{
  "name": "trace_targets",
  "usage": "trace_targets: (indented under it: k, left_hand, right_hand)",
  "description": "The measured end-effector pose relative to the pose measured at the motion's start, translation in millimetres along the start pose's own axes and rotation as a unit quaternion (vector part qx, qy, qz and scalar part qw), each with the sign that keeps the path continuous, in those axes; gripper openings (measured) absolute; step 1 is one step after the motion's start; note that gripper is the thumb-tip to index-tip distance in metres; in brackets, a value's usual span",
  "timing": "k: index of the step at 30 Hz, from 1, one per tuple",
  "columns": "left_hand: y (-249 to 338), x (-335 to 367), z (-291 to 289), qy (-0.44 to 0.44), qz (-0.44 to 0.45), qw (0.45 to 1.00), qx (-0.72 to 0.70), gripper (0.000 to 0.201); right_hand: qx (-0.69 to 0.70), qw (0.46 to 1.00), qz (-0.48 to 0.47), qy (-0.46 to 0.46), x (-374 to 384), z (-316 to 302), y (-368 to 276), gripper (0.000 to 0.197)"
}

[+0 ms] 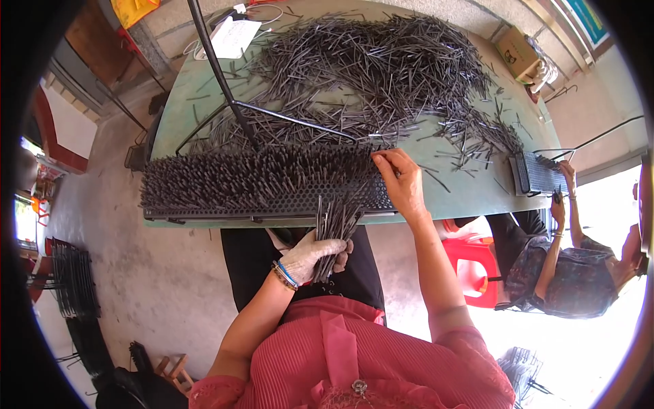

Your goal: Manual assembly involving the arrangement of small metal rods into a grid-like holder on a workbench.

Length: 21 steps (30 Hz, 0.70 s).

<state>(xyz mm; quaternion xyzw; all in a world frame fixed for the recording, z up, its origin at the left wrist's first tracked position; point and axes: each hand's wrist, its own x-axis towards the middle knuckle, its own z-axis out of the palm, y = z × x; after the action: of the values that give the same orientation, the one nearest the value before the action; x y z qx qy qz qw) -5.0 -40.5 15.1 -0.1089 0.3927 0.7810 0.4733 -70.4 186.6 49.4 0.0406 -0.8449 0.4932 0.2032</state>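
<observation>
In front of me, along the table's near edge, lies a long black perforated rack (306,194). Thin black sticks (218,177) stand upright in most of its holes, while bare holes show along the front strip and at the right end. My left hand (310,258), in a pale knitted glove with bracelets at the wrist, is closed round a bundle of loose black sticks (334,221) just before the rack. Bare and pinched, my right hand (403,183) touches the rack's far right end; its fingertips hide whatever is between them.
A big heap of loose black sticks (381,61) covers much of the green table (443,198). Black metal rods (221,82) rise behind my rack. At the right, a co-worker's hands (567,177) work at another perforated rack (538,174). A red stool (473,269) stands below.
</observation>
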Motion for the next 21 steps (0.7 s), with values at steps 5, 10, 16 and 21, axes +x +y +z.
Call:
trace_targets:
  k: [5,10,16,21]
  left_hand:
    - [2,-1,0,-0.023,0.009,0.999,0.037,0.043]
    - [1,-5,-8,-0.039,0.006,0.999,-0.013,0.046]
    - [2,-11,-11,-0.028,0.026,0.999,-0.022,0.045]
    - [4,-14,-10,-0.004,0.021,1.000,-0.003,0.035]
  right_hand:
    - [0.004,1.000,0.000,0.014,0,0,-3,0.012]
    - [-0.005,1.000,-0.008,0.019,-1,4,-6,0.011]
    - [-0.041,0.999,-0.027,0.019,-1,6,-12,0.010]
    - [-0.033,0.999,-0.008,0.007,0,6,-12,0.012]
